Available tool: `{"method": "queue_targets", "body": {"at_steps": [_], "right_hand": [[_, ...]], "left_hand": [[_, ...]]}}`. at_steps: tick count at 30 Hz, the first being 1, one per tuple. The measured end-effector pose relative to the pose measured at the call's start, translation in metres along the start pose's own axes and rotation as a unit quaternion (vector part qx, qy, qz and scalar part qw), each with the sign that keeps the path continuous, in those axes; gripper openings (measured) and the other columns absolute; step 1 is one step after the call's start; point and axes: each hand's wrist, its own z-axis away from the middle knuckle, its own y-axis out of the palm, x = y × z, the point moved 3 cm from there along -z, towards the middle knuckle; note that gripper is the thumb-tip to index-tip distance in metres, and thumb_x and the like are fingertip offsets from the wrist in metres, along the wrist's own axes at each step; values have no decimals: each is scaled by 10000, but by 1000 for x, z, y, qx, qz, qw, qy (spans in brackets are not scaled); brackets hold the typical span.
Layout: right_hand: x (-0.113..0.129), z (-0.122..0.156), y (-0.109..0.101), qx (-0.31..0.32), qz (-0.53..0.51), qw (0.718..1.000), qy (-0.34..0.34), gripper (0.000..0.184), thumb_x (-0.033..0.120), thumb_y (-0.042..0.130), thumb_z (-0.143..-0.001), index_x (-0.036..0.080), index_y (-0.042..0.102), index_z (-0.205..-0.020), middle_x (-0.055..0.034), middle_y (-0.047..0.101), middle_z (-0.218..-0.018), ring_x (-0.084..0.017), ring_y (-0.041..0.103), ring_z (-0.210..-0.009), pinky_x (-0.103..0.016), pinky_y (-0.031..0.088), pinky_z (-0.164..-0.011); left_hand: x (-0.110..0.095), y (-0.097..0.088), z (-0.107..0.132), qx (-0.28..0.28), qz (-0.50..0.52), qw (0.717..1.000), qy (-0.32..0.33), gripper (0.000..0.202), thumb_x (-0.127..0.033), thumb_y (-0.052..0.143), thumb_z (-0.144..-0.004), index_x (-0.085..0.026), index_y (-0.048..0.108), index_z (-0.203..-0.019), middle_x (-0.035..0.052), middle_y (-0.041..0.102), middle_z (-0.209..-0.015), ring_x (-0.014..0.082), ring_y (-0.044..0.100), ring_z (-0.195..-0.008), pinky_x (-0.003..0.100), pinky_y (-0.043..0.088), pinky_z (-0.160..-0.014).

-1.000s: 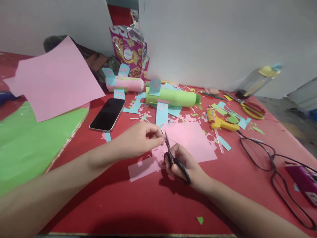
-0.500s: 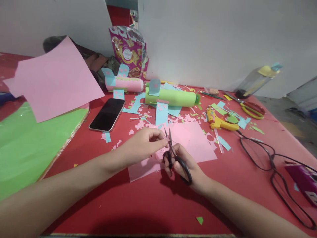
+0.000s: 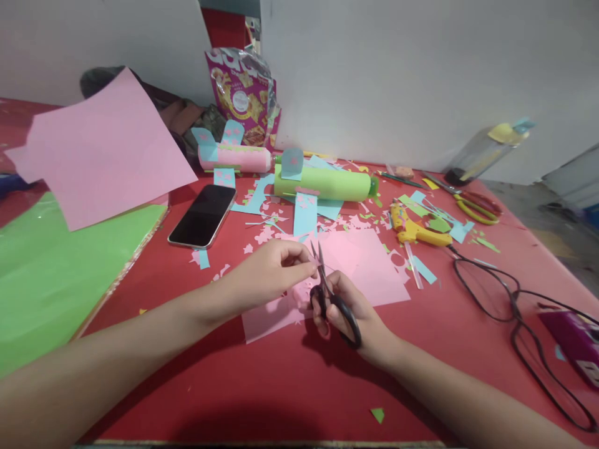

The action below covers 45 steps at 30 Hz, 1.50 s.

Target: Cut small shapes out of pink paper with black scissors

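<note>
My right hand (image 3: 346,308) grips a pair of black-handled scissors (image 3: 324,274), its fingers at the loops. The blades point away from me and stand slightly apart. My left hand (image 3: 285,268) pinches a small piece of pink paper (image 3: 314,255) right beside the blades; most of it is hidden by the fingers. Under both hands lie pink paper sheets (image 3: 374,268), with small pink cutouts between the hands. Just beyond them sits a green paper-covered tube (image 3: 327,184) with light blue fins. A similar pink tube (image 3: 236,159) lies farther left.
A phone (image 3: 203,216) lies at the left, near a large pink sheet (image 3: 103,149) on green material (image 3: 70,268). Right of the hands are a yellow glue gun (image 3: 421,234) with a looping black cord (image 3: 513,299), larger scissors (image 3: 472,206) and a bottle (image 3: 486,149). Paper scraps litter the table.
Almost nothing differs. The scissors and my right hand have shifted very slightly; my left hand keeps its pinch beside the blades.
</note>
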Motion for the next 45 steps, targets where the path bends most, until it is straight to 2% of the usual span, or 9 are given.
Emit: {"method": "queue_targets", "body": {"at_steps": [10,15,20,25,31,35,39,42,45], "right_hand": [[-1,-2,-1,-44,-8,999,6,433,479,649,-627,225,307,-701,111,429,-512,-55,413,-374,-195,300,-389],[-2,-4,-3,-71,-15,997,3,457,477,666,-605,228,298,-708,117,422,-524,-52,421,-353,-183,290,-372],[2,-3,-7,-80,-14,996,-32,409,478,631,-647,230,324,-755,70,475,-643,-77,475,-491,-218,360,-470],[8,-3,-10,-126,1,989,-73,349,288,670,-665,234,334,-744,52,470,-719,-92,469,-613,-219,383,-533],[7,-2,-10,-148,41,986,-72,341,158,645,-664,238,328,-759,44,497,-734,-94,469,-629,-223,383,-553],[6,-2,-10,-148,49,985,-76,339,145,637,-659,240,328,-763,48,496,-730,-87,463,-613,-213,388,-540],[6,-2,-9,-139,49,987,-66,347,177,643,-646,240,317,-748,50,487,-734,-81,453,-563,-209,387,-494],[6,-2,-10,-153,52,984,-69,345,178,647,-640,239,326,-749,49,490,-738,-87,465,-594,-215,390,-522],[7,-2,-11,-172,49,980,-85,333,185,652,-643,238,343,-756,45,484,-741,-98,475,-650,-217,392,-553]], "left_hand": [[1,0,0,2,6,1000,-12,184,-281,454,-751,-165,479,-610,-19,496,-663,114,498,-621,223,400,-567],[-3,0,1,14,-14,1000,-2,160,-263,453,-738,-161,500,-624,-22,492,-625,105,470,-582,215,377,-543],[-8,3,1,62,-57,996,-6,157,-236,441,-719,-157,500,-597,-21,504,-599,108,475,-581,206,362,-530],[-6,8,3,127,-120,985,0,174,-234,426,-706,-165,539,-593,-25,502,-556,102,455,-521,196,320,-472],[-4,13,6,193,-115,974,-2,168,-174,425,-666,-169,589,-628,-22,549,-564,90,468,-476,186,297,-433],[-4,13,6,189,-123,974,-2,162,-164,417,-662,-172,563,-593,-21,553,-546,98,481,-468,192,304,-434],[-4,10,3,150,-145,978,19,164,-169,411,-676,-169,541,-576,-7,558,-555,117,510,-524,195,339,-469],[-6,9,2,117,-161,980,27,176,-217,417,-710,-168,534,-590,0,565,-584,121,518,-555,197,358,-496],[-6,11,3,121,-165,978,20,218,-295,421,-749,-169,536,-613,-10,552,-556,113,499,-525,199,355,-497]]}}
